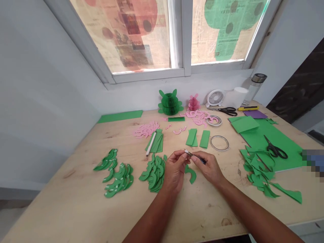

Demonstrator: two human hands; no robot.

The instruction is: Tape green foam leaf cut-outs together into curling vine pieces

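Right hand point(209, 167): thumb and fingers pinch a slim dark tool point(189, 153), held between the two hands above the surface point(192, 216). Left hand point(175, 170): thumb and fingers curled at the tool's pale tip; cannot tell whether they grip it. Curved green piece point(192, 175) on the surface between the hands. Green cut pieces point(155, 173) heaped just left of the left hand. Green strips point(205, 139) beyond the right hand; green scraps point(260, 177) well to its right.
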